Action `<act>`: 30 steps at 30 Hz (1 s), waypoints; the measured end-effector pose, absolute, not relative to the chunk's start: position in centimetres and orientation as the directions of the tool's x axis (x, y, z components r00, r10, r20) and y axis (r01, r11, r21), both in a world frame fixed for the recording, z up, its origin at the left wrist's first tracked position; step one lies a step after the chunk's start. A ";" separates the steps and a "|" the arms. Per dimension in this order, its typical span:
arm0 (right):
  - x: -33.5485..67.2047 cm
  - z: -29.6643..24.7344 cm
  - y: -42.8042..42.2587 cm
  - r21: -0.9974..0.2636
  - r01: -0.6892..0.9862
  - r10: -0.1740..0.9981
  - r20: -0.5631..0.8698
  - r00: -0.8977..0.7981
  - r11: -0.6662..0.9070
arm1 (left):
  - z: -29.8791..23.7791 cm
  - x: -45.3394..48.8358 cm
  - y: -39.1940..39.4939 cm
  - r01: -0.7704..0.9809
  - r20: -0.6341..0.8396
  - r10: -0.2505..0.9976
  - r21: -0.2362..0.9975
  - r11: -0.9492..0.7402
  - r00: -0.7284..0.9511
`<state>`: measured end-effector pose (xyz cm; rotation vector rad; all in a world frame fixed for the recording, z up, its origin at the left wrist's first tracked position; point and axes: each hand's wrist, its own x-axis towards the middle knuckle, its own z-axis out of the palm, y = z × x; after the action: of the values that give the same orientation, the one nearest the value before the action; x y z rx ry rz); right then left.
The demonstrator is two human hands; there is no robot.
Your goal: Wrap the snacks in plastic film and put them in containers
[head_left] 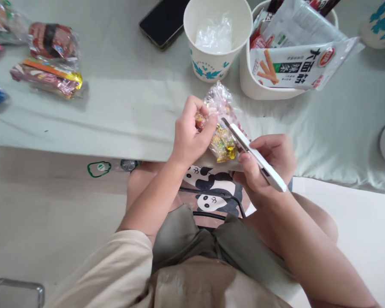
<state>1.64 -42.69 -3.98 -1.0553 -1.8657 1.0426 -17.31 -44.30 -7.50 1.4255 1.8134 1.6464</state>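
My left hand [194, 130] is closed, its thumb and forefinger pinching the edge of a clear plastic bag [220, 96] at the table's front edge. Small wrapped snacks with yellow and red wrappers [223, 143] show through the bag. My right hand [269, 160] grips a slim white handheld tool [259, 160] with a dark tip. That tip points up and left, close over the bag; I cannot tell whether it touches. The tool's exact kind is unclear.
Behind the bag stands a paper cup [208, 64] with clear plastic inside. A white bin [266, 92] of snack packets is right of it, a black phone [162, 25] left. Wrapped snacks [51, 79] lie far left on the green tablecloth [125, 102]. A panda-print item [211, 192] is below.
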 end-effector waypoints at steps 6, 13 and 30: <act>2.7 -3.4 -42.5 -0.862 0.219 0.860 0.365 -0.356 0.457 | -7.6 -17.6 -43.9 0.414 0.414 0.634 0.896 -0.158 -0.654; 6.2 -3.9 -38.9 -0.627 0.603 0.827 0.553 -0.102 0.494 | -8.5 -18.1 -43.8 0.565 0.517 0.653 0.809 -0.162 -0.554; 7.9 -6.0 -36.8 -0.418 0.709 0.772 0.568 -0.284 0.569 | -7.8 -17.4 -44.2 0.721 0.545 0.784 0.666 -0.189 -0.297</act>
<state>7.87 -36.79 -6.01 -1.1817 -2.0444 0.1073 -17.36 -44.17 -7.75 1.8227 1.9583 1.5219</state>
